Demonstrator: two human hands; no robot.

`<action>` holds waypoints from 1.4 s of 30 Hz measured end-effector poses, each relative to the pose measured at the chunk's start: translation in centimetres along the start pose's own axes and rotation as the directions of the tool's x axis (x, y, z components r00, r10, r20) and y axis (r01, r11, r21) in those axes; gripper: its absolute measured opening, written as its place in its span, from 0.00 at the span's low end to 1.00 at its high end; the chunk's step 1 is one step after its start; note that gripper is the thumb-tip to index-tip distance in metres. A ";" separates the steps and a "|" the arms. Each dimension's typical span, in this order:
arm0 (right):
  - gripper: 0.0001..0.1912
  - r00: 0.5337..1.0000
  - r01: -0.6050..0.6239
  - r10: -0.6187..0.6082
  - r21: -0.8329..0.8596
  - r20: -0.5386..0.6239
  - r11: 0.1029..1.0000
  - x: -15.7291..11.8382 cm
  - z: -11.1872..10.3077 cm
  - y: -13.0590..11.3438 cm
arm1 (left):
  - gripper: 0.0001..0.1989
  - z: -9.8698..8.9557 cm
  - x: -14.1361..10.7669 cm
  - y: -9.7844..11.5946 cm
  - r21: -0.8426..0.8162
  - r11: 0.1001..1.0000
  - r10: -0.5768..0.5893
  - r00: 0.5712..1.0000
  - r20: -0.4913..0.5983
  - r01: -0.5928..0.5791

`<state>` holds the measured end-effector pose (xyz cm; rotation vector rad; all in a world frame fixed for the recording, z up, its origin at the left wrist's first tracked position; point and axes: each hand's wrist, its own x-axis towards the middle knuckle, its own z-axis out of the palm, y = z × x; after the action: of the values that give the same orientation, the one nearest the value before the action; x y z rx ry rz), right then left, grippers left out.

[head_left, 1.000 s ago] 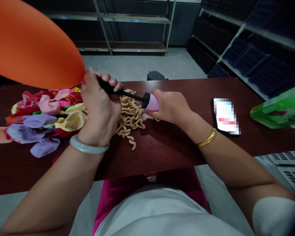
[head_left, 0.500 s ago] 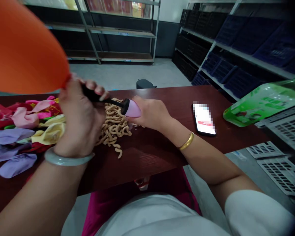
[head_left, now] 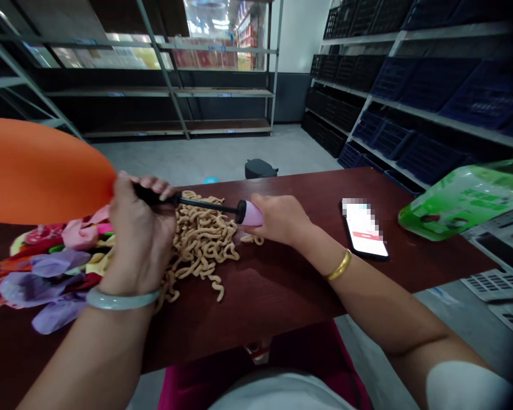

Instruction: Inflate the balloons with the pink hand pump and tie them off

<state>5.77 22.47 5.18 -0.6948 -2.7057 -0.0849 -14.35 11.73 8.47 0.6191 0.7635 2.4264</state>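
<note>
My left hand point(head_left: 143, 228) is closed round the black barrel of a hand pump point(head_left: 207, 204) and the neck of an inflated orange balloon point(head_left: 43, 173), which reaches out to the left. My right hand point(head_left: 282, 219) grips the pump's pink handle, with the black rod showing between the two hands. Beneath the pump lies a pile of curly tan balloons or cords point(head_left: 205, 242); which of the two I cannot tell. Left of my left wrist are uninflated balloons point(head_left: 60, 265) in purple, pink, red and yellow.
A lit phone point(head_left: 364, 229) lies on the dark red table point(head_left: 277, 302), right of my right hand. Beyond it, a green bottle point(head_left: 465, 199) stands tilted in view. Metal shelves point(head_left: 222, 93) and racks of dark crates point(head_left: 427, 85) stand behind. A dark bin point(head_left: 260, 168) is past the table.
My hands are farther apart, and more of the pump's rod shows. The orange balloon appears lower in view. The camera view has tilted upward, showing more of the shelves.
</note>
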 end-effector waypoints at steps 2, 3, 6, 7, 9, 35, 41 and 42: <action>0.27 1.000 0.002 -0.002 0.009 -0.005 1.000 0.0 0.1 -0.3 | 0.12 0.4 -0.8 -1.7 -0.027 0.999 -0.021 1.000 0.000 0.021; 0.27 1.000 0.001 -0.001 0.015 -0.008 1.000 -0.1 0.1 -0.5 | 0.11 0.7 -1.3 -2.5 -0.033 0.998 -0.057 0.998 -0.002 0.057; 0.26 1.000 -0.007 0.007 0.042 -0.012 0.999 -0.1 0.1 -1.2 | 0.10 1.7 -3.2 -4.4 -0.065 0.988 -0.137 0.991 0.009 0.137; 0.25 1.000 -0.007 0.008 0.054 -0.011 0.998 -0.1 0.1 -1.5 | 0.11 2.0 -3.8 -4.7 -0.068 0.983 -0.168 0.985 0.033 0.170; 0.24 1.000 -0.005 0.006 0.076 -0.006 0.997 -0.2 0.0 -2.0 | 0.11 2.6 -4.8 -5.2 -0.074 0.982 -0.171 0.985 0.031 0.173; 0.18 0.999 -0.036 0.038 0.118 -0.013 0.992 -0.1 0.4 -1.7 | 0.13 0.7 -1.7 -2.1 -0.109 0.991 -0.083 0.994 -0.071 0.075; 0.16 0.998 -0.041 0.050 0.200 -0.042 0.979 -0.3 0.7 -2.6 | 0.11 2.0 -4.9 -5.4 -0.110 0.972 -0.212 0.977 -0.027 0.208; 0.17 0.997 -0.045 0.056 0.210 -0.044 0.977 -0.3 0.7 -2.7 | 0.11 2.1 -4.9 -5.5 -0.103 0.975 -0.203 0.979 -0.035 0.199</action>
<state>4.51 20.10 4.50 -0.6873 -2.5986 0.1906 -7.64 13.50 5.28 0.4275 0.6841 2.2826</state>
